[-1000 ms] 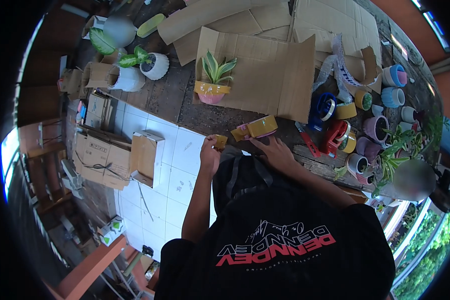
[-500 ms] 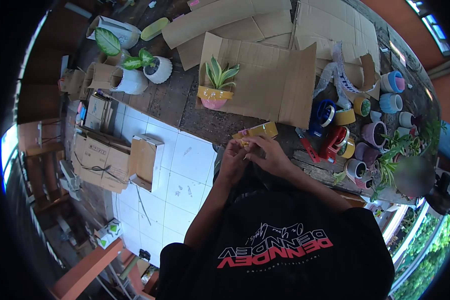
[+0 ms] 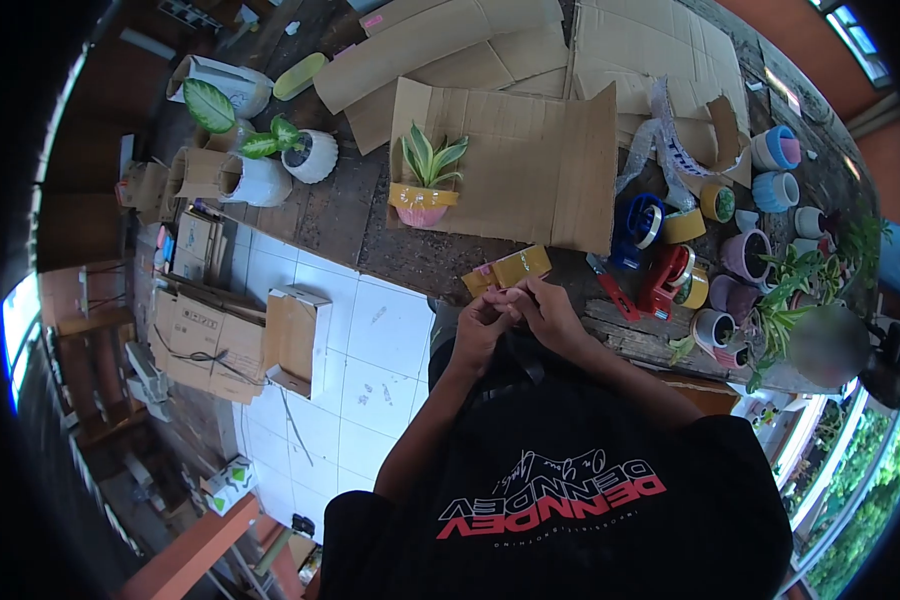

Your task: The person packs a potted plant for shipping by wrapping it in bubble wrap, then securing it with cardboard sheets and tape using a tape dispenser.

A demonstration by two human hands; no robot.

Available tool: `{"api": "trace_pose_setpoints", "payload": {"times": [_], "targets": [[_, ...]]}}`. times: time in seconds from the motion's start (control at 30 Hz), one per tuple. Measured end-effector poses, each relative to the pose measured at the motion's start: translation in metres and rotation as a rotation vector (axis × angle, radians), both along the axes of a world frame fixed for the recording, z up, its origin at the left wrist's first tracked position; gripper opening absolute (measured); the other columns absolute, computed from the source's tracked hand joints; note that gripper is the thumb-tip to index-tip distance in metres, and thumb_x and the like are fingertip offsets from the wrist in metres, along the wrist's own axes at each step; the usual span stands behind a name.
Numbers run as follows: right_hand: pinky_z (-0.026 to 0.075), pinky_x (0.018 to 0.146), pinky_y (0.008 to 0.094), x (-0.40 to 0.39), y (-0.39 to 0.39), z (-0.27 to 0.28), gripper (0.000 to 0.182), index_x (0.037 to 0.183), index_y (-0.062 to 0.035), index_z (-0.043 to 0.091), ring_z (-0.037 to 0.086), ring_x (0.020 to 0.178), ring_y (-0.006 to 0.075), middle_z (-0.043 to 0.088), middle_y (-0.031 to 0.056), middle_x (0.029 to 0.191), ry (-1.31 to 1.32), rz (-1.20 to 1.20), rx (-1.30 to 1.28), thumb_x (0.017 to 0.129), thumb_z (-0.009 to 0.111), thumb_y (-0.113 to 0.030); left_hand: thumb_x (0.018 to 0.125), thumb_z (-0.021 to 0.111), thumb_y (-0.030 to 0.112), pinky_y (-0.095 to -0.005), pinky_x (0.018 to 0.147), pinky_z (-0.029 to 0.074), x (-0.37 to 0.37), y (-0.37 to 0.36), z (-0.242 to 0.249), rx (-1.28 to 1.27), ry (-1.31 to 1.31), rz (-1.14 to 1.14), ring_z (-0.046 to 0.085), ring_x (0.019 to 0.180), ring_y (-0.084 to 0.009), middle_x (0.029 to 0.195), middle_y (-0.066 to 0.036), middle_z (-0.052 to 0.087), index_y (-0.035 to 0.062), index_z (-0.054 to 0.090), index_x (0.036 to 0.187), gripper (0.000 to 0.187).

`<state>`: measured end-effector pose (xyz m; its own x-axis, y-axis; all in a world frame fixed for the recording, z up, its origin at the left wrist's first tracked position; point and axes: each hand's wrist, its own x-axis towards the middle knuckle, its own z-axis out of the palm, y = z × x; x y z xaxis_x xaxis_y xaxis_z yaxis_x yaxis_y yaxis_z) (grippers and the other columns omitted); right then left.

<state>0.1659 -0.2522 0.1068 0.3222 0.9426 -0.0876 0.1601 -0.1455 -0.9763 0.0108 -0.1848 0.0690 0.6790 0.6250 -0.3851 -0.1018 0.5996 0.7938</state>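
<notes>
My left hand (image 3: pixel 480 330) and my right hand (image 3: pixel 553 315) meet at the table's near edge, fingers pinched together. Whatever lies between their fingertips is too small to make out. Just beyond them is a flat yellow-brown piece (image 3: pixel 510 270), close to the fingertips. A potted plant (image 3: pixel 430 162) in a pink pot with a yellow-brown band around its rim stands on an opened cardboard sheet (image 3: pixel 530 165). To the right of my hands lie a red-handled cutter (image 3: pixel 613 290), a red tape dispenser (image 3: pixel 662 285) and a blue tape dispenser (image 3: pixel 634 235).
Small pots, among them a blue one (image 3: pixel 776 192) and a purple one (image 3: pixel 746 256), line the right side. White pots (image 3: pixel 260 182) with leafy plants stand at the left. Bubble wrap (image 3: pixel 660 150) lies on cardboard at the back. A cardboard box (image 3: pixel 295 340) is beyond the table's left edge.
My hands have moved slightly down and right, away from the yellow-brown piece, which now shows more fully. The view has shifted a little.
</notes>
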Motion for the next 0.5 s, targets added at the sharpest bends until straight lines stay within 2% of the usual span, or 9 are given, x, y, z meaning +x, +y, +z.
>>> {"api": "trace_pose_setpoints", "payload": {"times": [0.1, 0.2, 0.3, 0.4, 0.5], "targets": [[0.048, 0.066, 0.0330, 0.000, 0.000, 0.005, 0.018, 0.091, 0.0018, 0.060, 0.064, 0.079, 0.0150, 0.064, 0.0109, 0.086, 0.170, -0.009, -0.074, 0.098, 0.064, -0.015, 0.095, 0.068, 0.011, -0.0314, 0.092, 0.054, -0.005, 0.000, -0.016, -0.137, -0.135, -0.038, 0.064, 0.101, -0.0144, 0.109, -0.006, 0.066, 0.0064, 0.063, 0.104, 0.011], [0.050, 0.072, 0.0301, 0.004, -0.004, -0.005, 0.015, 0.089, 0.0001, 0.060, 0.063, 0.086, 0.0104, 0.066, 0.0072, 0.092, 0.234, 0.123, 0.019, 0.097, 0.065, -0.012, 0.096, 0.067, 0.014, -0.0334, 0.095, 0.053, -0.009, -0.001, -0.010, -0.351, -0.318, 0.004, 0.064, 0.103, -0.0142, 0.111, -0.006, 0.066, 0.0062, 0.064, 0.108, 0.014], [0.051, 0.079, 0.0273, 0.012, -0.008, -0.024, 0.010, 0.091, -0.0019, 0.060, 0.062, 0.089, 0.0092, 0.066, 0.0041, 0.097, 0.370, 0.165, 0.078, 0.097, 0.065, -0.008, 0.098, 0.064, 0.014, -0.0348, 0.098, 0.052, 0.001, -0.003, 0.015, -0.371, -0.187, 0.081, 0.063, 0.104, -0.0145, 0.113, -0.007, 0.065, 0.0040, 0.065, 0.114, 0.018], [0.051, 0.085, 0.0256, 0.024, -0.020, -0.019, 0.006, 0.097, -0.0013, 0.059, 0.061, 0.093, 0.0079, 0.064, 0.0040, 0.098, 0.746, -0.016, -0.044, 0.098, 0.063, -0.006, 0.100, 0.060, 0.010, -0.0290, 0.089, 0.052, 0.014, 0.000, 0.039, -0.062, 0.059, -0.061, 0.063, 0.097, -0.0103, 0.109, -0.006, 0.066, 0.0005, 0.064, 0.115, 0.018], [0.053, 0.088, 0.0257, 0.021, -0.023, -0.014, 0.013, 0.110, -0.0014, 0.056, 0.062, 0.099, 0.0086, 0.063, 0.0045, 0.108, 0.883, -0.092, -0.012, 0.099, 0.061, -0.006, 0.101, 0.060, 0.014, -0.0273, 0.084, 0.053, 0.021, 0.002, 0.038, 0.269, 0.097, -0.139, 0.064, 0.093, -0.0095, 0.104, -0.004, 0.067, -0.0014, 0.064, 0.109, 0.018]]}}
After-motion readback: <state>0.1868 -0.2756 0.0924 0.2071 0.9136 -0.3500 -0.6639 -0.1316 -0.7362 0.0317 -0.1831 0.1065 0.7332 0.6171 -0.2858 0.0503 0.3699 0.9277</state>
